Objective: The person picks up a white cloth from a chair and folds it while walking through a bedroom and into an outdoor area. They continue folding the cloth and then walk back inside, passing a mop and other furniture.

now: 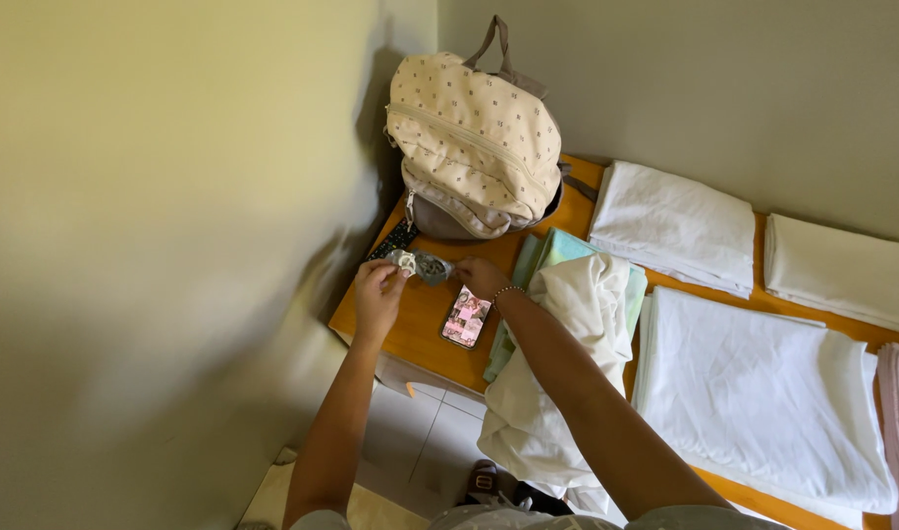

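Observation:
Both my hands hold a small grey and white object (pixel 419 263) between them, over the near left end of an orange wooden table (pixel 422 324). My left hand (pixel 378 288) pinches its left end. My right hand (pixel 481 276), with a bead bracelet on the wrist, grips its right end. What the object is cannot be told. Just below my right hand a phone (pixel 466 317) with a pink patterned case lies flat on the table.
A cream dotted backpack (pixel 475 147) stands against the wall corner, a dark remote (pixel 394 238) beside it. A white cloth (pixel 567 363) hangs over the table's front edge on green folded fabric (pixel 543 253). Folded white linens (pixel 677 224) and a sheet (pixel 763 393) cover the right.

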